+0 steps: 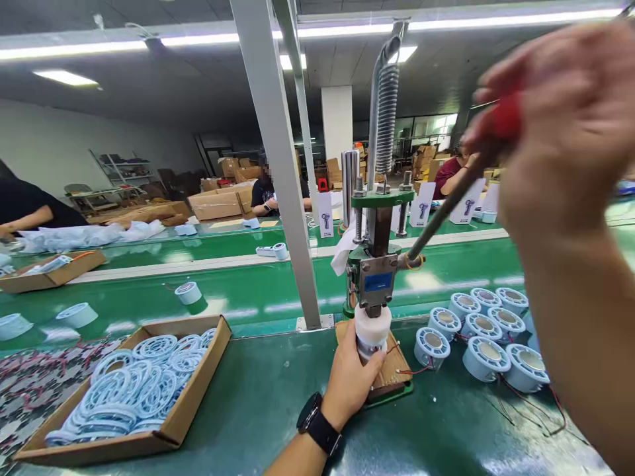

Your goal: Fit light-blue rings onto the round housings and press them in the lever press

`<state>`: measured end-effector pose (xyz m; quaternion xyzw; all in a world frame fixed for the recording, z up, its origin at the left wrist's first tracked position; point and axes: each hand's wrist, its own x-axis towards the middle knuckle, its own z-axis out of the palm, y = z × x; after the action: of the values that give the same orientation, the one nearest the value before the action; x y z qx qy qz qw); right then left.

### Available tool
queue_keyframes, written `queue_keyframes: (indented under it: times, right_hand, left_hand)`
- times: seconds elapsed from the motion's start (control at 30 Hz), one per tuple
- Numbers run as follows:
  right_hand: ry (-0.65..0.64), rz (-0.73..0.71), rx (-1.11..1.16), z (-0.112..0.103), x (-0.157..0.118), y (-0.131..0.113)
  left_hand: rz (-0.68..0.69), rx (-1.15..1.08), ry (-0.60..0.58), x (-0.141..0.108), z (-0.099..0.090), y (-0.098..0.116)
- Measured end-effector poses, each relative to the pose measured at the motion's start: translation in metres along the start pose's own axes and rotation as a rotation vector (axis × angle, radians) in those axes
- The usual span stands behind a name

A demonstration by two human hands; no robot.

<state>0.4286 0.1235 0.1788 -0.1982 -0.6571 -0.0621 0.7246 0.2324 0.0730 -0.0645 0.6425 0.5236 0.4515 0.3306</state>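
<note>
The person's left hand (pixel 350 380), wearing a black wristwatch (pixel 317 423), is wrapping its grip around a small white cylindrical plastic part (pixel 372 334) that is standing on a wooden block (pixel 391 370) directly under the ram of a green hand-operated arbor press (pixel 377 264). The right hand (pixel 560 132), blurred and up at two o'clock from the press, is clamping its grip on the red-handled steel lever (pixel 461 192).

The thumb is lying close beside the white pressing head, so it is risking a pinch if the lever is coming down while the fingers are sitting that high. A part sitting tilted on the block could also be getting crushed or jammed, and the thin red wires (pixel 411 370) trailing at three o'clock could be getting caught.

The green matted surface (pixel 262 403) is carrying a cardboard tray of pale blue rings (pixel 149 383) at nine o'clock and a cluster of pale blue round housings (pixel 486 334) at three o'clock. Beyond, at twelve o'clock, a green conveyor belt (pixel 238 291) is running past other seated workers, stacked cartons and ceiling strip lights.
</note>
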Motion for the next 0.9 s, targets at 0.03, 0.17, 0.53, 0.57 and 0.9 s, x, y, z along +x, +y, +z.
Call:
queue_keyframes:
  times: [0.03,0.17,0.53,0.57,0.9]
  right_hand:
    - [-0.010,0.004,0.011,0.013,0.018,0.013]
    - [-0.174,0.184,-0.029,0.046,0.048,0.051]
    - [-0.266,0.748,0.055,0.039,-0.273,-0.015]
    - [-0.333,0.835,0.097,0.044,-0.286,-0.014]
    - [-0.143,0.776,-0.228,0.039,-0.286,-0.009]
  left_hand:
    - [0.008,-0.002,0.002,-0.001,0.000,0.000]
    - [0.027,-0.011,0.002,-0.003,-0.002,0.000]
    - [0.046,-0.105,-0.029,0.002,-0.004,0.001]
    - [0.049,-0.118,-0.031,0.003,-0.004,0.002]
    - [0.032,-0.069,-0.167,0.000,-0.008,0.002]
